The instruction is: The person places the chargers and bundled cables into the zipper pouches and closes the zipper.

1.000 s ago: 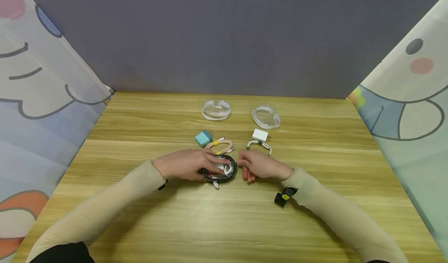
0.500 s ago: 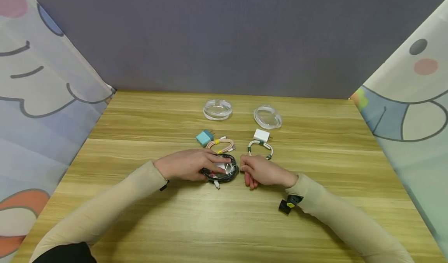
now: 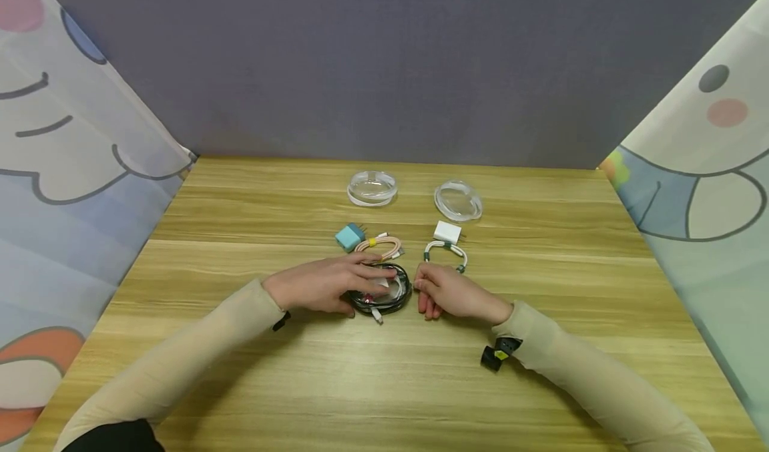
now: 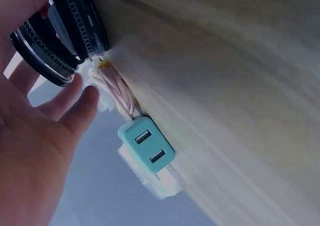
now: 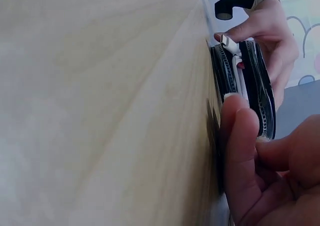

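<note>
A round black zippered case (image 3: pixel 393 306) with a clear top lies at the middle of the table in the head view. My left hand (image 3: pixel 324 282) holds it from the left, fingers spread over the top and thumb at the near edge. In the right wrist view the case (image 5: pixel 267 103) gapes along its zipper, showing a white cable (image 5: pixel 241 83) inside. A white cable plug (image 3: pixel 377 315) pokes out at the front. My right hand (image 3: pixel 453 293) pinches at the case's right side, along the zipper; what lies between those fingertips is hidden.
Behind the case lie a pink cable (image 3: pixel 389 241) with a yellow tie and a teal charger (image 3: pixel 348 238). A white charger (image 3: pixel 447 232) and a white cable (image 3: pixel 436 244) with green ties lie behind my right hand. Farther back are two clear round containers (image 3: pixel 371 202) (image 3: pixel 459 218).
The left fingers have lifted and spread slightly over the case, uncovering more of its top. The case has shifted a little to the right. The right hand stays by its right edge.
</note>
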